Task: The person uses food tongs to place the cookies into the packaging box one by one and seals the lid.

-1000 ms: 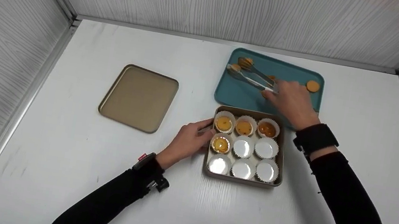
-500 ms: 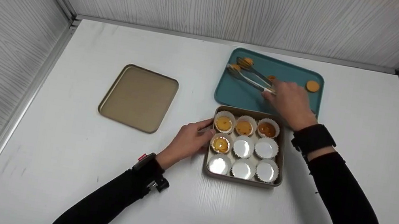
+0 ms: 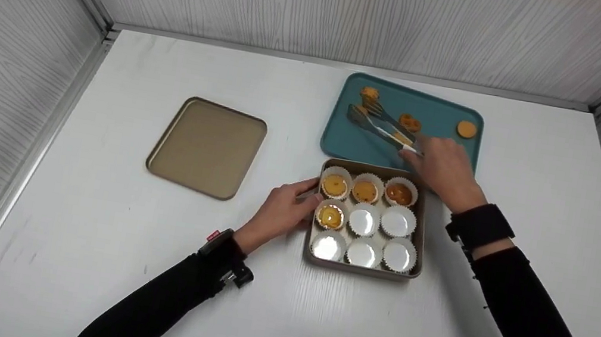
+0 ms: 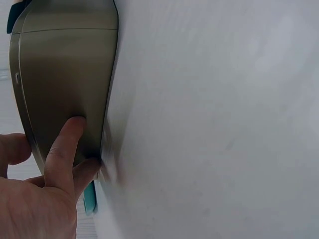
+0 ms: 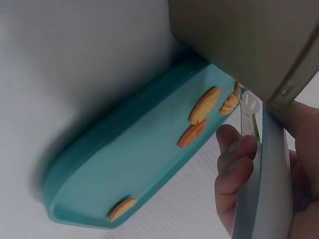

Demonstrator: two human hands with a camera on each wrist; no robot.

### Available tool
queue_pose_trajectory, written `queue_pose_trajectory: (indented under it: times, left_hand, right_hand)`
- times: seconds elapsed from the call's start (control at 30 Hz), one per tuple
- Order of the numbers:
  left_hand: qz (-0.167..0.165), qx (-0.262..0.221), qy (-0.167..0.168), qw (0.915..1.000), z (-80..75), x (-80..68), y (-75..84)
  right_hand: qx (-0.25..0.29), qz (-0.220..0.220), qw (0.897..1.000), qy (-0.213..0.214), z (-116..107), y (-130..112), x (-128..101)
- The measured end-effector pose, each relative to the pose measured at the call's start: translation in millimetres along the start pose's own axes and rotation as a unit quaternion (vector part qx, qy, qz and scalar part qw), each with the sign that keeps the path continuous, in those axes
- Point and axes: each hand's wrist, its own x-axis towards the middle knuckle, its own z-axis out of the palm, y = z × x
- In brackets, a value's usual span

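My right hand [image 3: 439, 163] grips metal tongs [image 3: 382, 127] over the teal tray [image 3: 341, 139]. The tongs' arms stand apart with nothing between the tips. In front of the tips lies a tart [image 3: 370, 93] in the tray's far left corner; two more tarts [image 3: 409, 122] [image 3: 466, 129] lie further right. My left hand [image 3: 295, 201] holds the left wall of the square gold tin [image 3: 310, 257], thumb at the rim. The tin holds several paper cups, some filled with tarts [image 3: 335, 185]. In the wrist views, a finger [image 4: 67, 144] presses the tin's side [image 4: 65, 69] and fingers [image 5: 234, 169] curl round the tongs [image 5: 259, 194].
A flat gold tray [image 3: 207, 146] lies on the white table [image 3: 311, 327] to the left. Grey panelled walls close the table in at the back and both sides. The teal tray [image 5: 124, 164] touches the tin's far edge.
My right hand has drawn the tongs back toward the tin, and the tips have come away from the tart in the tray's far left corner. The left hand has stayed put.
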Motion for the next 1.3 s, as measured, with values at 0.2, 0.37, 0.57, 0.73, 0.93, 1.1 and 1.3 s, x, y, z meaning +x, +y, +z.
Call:
queue_pose_trajectory:
  times: [0.2,0.37,0.57,0.73,0.93,1.1,1.3]
  left_hand:
    - [-0.004,-0.001,0.0,1.0,-0.1,-0.9,-0.7]
    - [-0.009,-0.007,-0.003,0.9999,0.5,-1.1,-2.3]
    - [-0.015,-0.007,-0.009,0.9998,1.6,0.0,-1.4]
    - [-0.009,0.001,-0.007,0.9999,1.2,0.8,0.0]
    - [-0.005,-0.005,-0.006,1.0,0.3,0.2,0.2]
    - [-0.01,-0.014,-0.006,0.9998,-0.1,-0.5,0.2]
    - [-0.01,-0.014,-0.01,0.9998,-0.6,-0.5,0.8]
  right_hand:
    - [0.027,0.009,1.0,0.0,0,7,-14]
    - [0.04,0.012,0.999,0.005,-1,15,-26]
    - [0.066,0.042,0.997,0.013,-10,20,-44]
    - [0.071,0.039,0.997,0.021,-26,18,-63]
    - [0.076,0.028,0.996,0.042,-42,12,-86]
    - [0.056,0.011,0.997,0.056,-47,9,-103]
    - [0.049,0.004,0.997,0.066,-51,5,-121]
